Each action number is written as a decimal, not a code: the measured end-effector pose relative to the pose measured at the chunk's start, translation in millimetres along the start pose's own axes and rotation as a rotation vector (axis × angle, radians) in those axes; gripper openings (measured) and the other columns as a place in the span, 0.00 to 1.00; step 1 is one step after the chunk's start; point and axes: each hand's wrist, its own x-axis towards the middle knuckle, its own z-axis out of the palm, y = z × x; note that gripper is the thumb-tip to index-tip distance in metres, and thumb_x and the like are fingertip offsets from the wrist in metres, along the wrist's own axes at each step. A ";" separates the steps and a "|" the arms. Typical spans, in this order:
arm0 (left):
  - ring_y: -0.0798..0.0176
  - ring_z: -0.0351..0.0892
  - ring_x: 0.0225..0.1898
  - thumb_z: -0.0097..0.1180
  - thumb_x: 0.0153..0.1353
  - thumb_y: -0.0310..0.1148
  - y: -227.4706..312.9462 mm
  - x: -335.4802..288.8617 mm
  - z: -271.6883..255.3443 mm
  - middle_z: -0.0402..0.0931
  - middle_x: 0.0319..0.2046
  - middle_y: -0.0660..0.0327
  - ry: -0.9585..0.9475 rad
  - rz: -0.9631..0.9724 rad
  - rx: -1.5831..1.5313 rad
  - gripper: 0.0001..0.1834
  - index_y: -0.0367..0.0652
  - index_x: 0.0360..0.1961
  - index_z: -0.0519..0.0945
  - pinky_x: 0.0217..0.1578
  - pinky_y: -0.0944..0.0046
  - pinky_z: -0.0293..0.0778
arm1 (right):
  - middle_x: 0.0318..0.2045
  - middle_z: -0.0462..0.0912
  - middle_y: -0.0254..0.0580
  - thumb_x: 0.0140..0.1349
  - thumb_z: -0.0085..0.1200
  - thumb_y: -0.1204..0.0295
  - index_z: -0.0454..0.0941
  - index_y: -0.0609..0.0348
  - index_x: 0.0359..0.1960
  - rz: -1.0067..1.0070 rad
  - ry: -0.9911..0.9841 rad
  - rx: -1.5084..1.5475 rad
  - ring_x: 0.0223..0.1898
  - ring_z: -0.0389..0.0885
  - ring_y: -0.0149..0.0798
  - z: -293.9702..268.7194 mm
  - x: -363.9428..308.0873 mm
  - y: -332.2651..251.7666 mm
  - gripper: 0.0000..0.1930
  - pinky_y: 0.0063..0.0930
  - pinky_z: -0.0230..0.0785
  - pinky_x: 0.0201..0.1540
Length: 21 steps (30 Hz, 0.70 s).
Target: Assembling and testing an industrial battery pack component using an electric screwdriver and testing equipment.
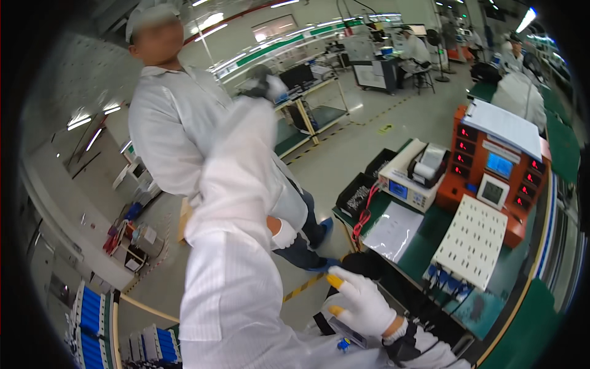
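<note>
My left arm reaches far forward in a white sleeve. At its end my left hand (270,86) is smeared by motion, with dark grey and white patches. Whether it holds anything cannot be made out. My right hand (365,307), in a white glove with yellow fingertips, is low at the centre right. Its thumb and forefinger are apart, and nothing shows between them. A black band (402,344) circles that wrist. Just below the hand are a dark flat item (350,329) and a small blue piece (344,344) against my clothing.
A co-worker (178,117) in a white coat stands close at left, one gloved hand (284,235) lowered. On the green bench at right are an orange instrument rack (458,157), a white perforated panel (472,240), a bench meter (402,190) and black bins (356,194). Blue-filled racks (91,313) stand lower left.
</note>
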 end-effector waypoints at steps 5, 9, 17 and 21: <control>0.58 0.81 0.36 0.54 0.59 0.44 -249.1 70.7 -202.2 0.83 0.32 0.59 0.980 0.278 0.413 0.16 0.46 0.26 0.85 0.36 0.59 0.74 | 0.53 0.78 0.52 0.54 0.64 0.65 0.74 0.60 0.56 0.041 -0.069 0.149 0.48 0.80 0.54 2.9 -26.0 48.8 0.26 0.40 0.73 0.51; 0.61 0.79 0.31 0.56 0.60 0.44 -269.8 99.2 -302.0 0.82 0.28 0.63 0.936 0.857 0.776 0.16 0.45 0.23 0.85 0.32 0.61 0.73 | 0.48 0.80 0.48 0.58 0.62 0.72 0.75 0.64 0.56 0.208 -0.149 0.455 0.48 0.81 0.45 -33.2 -38.5 65.8 0.24 0.30 0.72 0.53; 0.68 0.66 0.11 0.62 0.58 0.41 -176.9 50.4 -153.5 0.71 0.12 0.63 -0.740 -0.665 -0.035 0.18 0.45 0.16 0.77 0.11 0.62 0.58 | 0.48 0.82 0.44 0.63 0.57 0.74 0.75 0.68 0.56 0.539 -0.099 0.746 0.47 0.78 0.30 -30.8 -37.7 104.5 0.20 0.23 0.70 0.52; 0.70 0.64 0.10 0.61 0.59 0.42 -184.1 47.3 -128.9 0.71 0.13 0.64 -0.715 -0.674 -0.174 0.17 0.45 0.18 0.77 0.11 0.64 0.58 | 0.48 0.83 0.44 0.64 0.55 0.74 0.75 0.68 0.55 0.644 -0.103 0.826 0.47 0.78 0.30 -25.8 -31.9 106.8 0.19 0.24 0.71 0.50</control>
